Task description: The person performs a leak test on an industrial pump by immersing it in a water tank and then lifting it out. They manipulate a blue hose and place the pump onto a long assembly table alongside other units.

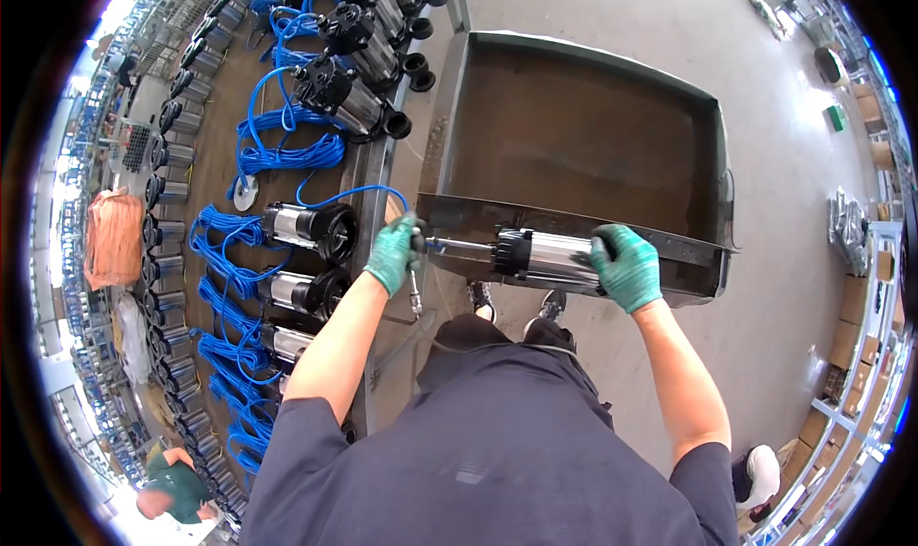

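My right hand, in a green glove, grips the right end of a shiny silver pump motor lying level over the tank's near edge. Its black ribbed end faces left, and a thin metal shaft sticks out of it. My left hand, also gloved in green, is closed at the far end of that shaft. What its fingers hold is partly hidden. A blue cable curves to that hand from the bench. Below the fingers hangs a slim metal fitting.
A dark rectangular metal tank of brownish liquid stands ahead. On the left bench are several upright pumps, pumps lying down and blue cable coils. A co-worker is at lower left. Shelves with boxes line the right.
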Motion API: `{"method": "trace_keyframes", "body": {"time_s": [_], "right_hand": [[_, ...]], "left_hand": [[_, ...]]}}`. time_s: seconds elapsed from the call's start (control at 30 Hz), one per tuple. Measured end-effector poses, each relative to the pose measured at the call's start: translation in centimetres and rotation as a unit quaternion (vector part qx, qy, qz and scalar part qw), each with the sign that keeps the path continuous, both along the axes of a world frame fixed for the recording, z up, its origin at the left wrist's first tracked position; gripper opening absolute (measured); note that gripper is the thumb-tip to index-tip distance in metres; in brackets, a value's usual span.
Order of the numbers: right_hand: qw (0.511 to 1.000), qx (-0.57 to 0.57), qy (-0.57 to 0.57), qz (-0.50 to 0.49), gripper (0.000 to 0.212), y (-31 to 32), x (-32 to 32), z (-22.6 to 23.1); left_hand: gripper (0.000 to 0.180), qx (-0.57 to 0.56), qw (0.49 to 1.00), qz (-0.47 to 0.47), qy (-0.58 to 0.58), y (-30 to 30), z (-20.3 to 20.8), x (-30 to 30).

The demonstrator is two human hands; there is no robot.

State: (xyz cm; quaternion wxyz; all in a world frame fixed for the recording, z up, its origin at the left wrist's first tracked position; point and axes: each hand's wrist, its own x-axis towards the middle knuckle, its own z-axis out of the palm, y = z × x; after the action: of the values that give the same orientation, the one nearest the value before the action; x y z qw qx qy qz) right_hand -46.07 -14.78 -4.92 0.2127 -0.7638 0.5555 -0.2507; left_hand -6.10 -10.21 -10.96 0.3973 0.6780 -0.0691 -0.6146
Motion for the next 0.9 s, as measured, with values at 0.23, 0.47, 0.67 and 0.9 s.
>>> {"method": "trace_keyframes", "body": {"time_s": [0.23, 0.47, 0.67, 0.9], "right_hand": [[0.992, 0.011, -0.057, 0.114, 0.038, 6.2, 3.1, 3.9], [0.962, 0.260, -0.067, -0.056, 0.035, 9.3, -6.4, 1.7], [0.925, 0.240, 0.016, -0.293, 0.040, 12.1, -27.2, -2.6], [0.915, 0.242, 0.053, -0.319, 0.042, 9.0, -34.8, -11.7]], "left_hand": [[0.023, -0.204, 0.954, 0.090, 0.199, -3.5, 8.0, -9.7], [0.037, -0.272, 0.952, -0.139, 0.025, -2.6, 11.0, -25.0], [0.034, -0.393, 0.704, -0.365, -0.466, 1.6, 4.9, -22.0], [0.027, -0.350, 0.772, -0.312, -0.428, 6.2, 3.0, -20.8]]}}
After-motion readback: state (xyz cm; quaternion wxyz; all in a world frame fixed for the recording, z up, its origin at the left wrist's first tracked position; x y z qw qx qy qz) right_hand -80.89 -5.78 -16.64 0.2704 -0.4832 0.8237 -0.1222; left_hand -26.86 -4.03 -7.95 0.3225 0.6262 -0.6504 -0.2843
